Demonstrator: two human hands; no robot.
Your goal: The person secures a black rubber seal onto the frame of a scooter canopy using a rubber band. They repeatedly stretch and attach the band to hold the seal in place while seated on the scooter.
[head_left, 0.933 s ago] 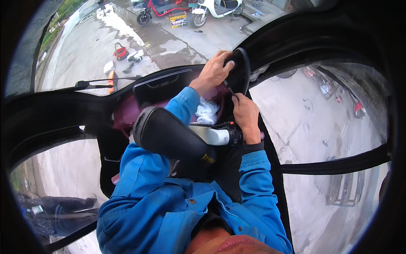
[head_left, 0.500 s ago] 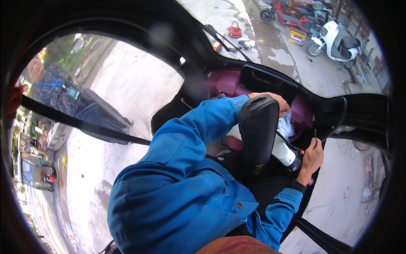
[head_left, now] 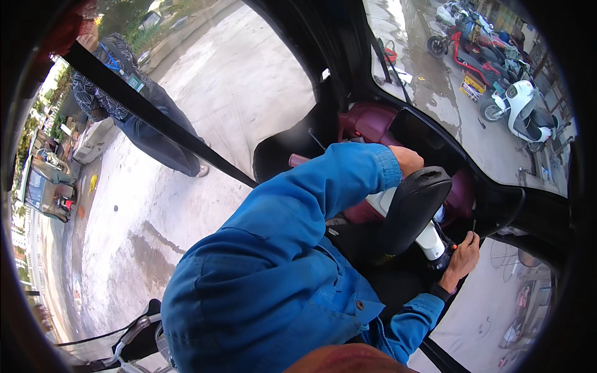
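The right hand point(head_left: 461, 257) pinches a thin, dark rod point(head_left: 474, 225) jutting beyond it. Left of that grip sits a glossy white handlebar cover point(head_left: 429, 241); farther left, by a black padded cushion point(head_left: 411, 208), the left hand point(head_left: 407, 161) is half hidden, its hold impossible to tell.

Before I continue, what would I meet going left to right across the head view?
Parked vehicle, standing bystander, pink handlebar end, left grip, right grip holding a thin rod, white scooter.
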